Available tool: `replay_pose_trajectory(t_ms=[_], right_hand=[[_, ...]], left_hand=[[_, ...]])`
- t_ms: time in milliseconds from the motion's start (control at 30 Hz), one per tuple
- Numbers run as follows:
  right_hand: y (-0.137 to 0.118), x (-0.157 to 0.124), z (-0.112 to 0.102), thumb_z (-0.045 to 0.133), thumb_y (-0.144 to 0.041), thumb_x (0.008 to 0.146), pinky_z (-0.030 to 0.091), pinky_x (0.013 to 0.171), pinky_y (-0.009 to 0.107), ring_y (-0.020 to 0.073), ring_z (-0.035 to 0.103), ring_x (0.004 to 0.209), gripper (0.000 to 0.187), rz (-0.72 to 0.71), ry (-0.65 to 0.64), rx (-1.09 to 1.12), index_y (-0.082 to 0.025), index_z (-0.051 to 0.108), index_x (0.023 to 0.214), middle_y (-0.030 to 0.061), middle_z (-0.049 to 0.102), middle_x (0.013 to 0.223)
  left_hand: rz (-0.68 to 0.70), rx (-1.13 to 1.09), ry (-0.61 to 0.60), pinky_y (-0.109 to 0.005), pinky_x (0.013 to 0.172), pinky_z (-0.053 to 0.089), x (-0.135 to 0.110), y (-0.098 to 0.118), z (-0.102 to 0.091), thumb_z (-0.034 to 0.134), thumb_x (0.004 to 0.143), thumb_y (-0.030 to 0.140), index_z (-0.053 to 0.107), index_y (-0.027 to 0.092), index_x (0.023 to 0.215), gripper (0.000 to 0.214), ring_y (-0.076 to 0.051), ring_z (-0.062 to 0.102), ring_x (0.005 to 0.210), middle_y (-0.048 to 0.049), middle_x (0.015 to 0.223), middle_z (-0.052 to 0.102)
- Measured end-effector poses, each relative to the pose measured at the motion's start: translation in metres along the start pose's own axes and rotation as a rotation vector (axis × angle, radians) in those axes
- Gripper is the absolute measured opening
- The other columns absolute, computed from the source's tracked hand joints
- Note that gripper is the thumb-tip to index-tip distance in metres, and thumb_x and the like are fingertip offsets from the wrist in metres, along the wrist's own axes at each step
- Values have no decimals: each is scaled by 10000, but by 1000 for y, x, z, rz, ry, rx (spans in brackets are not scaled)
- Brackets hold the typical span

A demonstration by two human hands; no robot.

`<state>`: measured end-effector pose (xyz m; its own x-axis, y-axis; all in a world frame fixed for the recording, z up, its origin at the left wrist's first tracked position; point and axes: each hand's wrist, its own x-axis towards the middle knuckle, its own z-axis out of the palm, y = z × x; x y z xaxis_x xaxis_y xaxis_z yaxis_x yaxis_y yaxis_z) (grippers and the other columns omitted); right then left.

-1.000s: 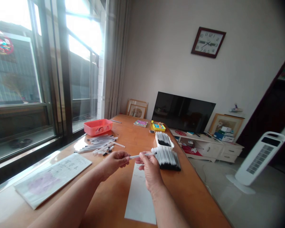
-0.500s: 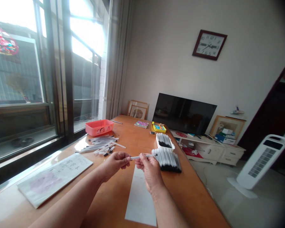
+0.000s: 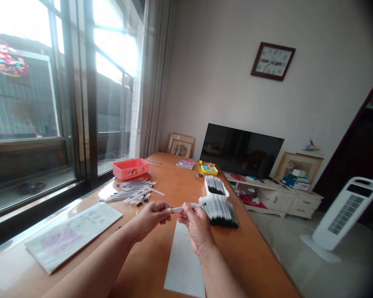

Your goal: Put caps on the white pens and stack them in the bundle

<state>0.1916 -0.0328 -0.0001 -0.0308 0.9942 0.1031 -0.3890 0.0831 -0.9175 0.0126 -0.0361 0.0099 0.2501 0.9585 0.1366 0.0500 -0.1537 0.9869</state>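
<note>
Between my two hands a slim pen (image 3: 178, 210) with a clear barrel and a dark right end is held level above the table. My left hand (image 3: 157, 216) pinches its left end. The thumb and fingers of my right hand (image 3: 192, 221) close on it nearer the dark end. Below lies a white paper strip (image 3: 184, 260) with faint writing. Just right of my right hand is a stack of clear pens with black ends (image 3: 223, 212). Loose pens and pen parts (image 3: 133, 189) lie scattered beyond my left hand.
A white box of pens (image 3: 216, 187) stands behind the stack. A red plastic basket (image 3: 131, 169) is by the window, and a notebook (image 3: 74, 236) lies at left. Farther back are a yellow box (image 3: 209, 168) and a small colourful booklet (image 3: 185, 164) on the wooden table (image 3: 170, 176).
Both hands keep their grip on the pen, almost in the same place. The whole view has shifted slightly.
</note>
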Motion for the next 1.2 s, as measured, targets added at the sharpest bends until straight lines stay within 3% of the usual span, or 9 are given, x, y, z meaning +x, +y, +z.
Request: replay_pose_trajectory(t_ms=[333,533,800,967,1200], right_hand=[[6,3,-6,822,-570,741,563,710,322,205,708,749,493,42,59,-32,-140,695,948,93,759,829],[3,6,-12,810,-589,738,535,629,263,183,696,722,497,90,130,-32,-156,695,952,77,752,811],[0,16,-24,730,-626,785,452,491,227,127,579,549,490,3,262,-64,-162,708,941,26,690,686],[-3,16,-23,727,-578,800,378,457,205,92,497,494,431,-13,284,-55,-156,701,881,-3,638,618],[-2,19,-24,757,-521,755,347,437,218,101,494,473,374,8,303,5,-165,681,844,-2,641,602]], left_hand=[[-26,52,36,-280,648,384,1,-3,11,664,849,534,654,157,831,378,-135,507,657,-19,733,633],[-10,35,31,-294,675,415,5,-9,12,700,808,554,690,159,843,397,-145,517,668,-25,746,638],[-8,20,46,-297,687,423,8,-13,8,753,777,496,726,149,874,362,-141,533,671,-29,756,659],[-56,-38,66,-296,672,418,11,-17,-2,725,798,560,747,137,1026,481,-148,587,678,-77,844,730],[-70,-67,257,-288,658,433,17,-16,-26,714,778,631,731,125,1027,565,-153,603,682,-102,874,736]])
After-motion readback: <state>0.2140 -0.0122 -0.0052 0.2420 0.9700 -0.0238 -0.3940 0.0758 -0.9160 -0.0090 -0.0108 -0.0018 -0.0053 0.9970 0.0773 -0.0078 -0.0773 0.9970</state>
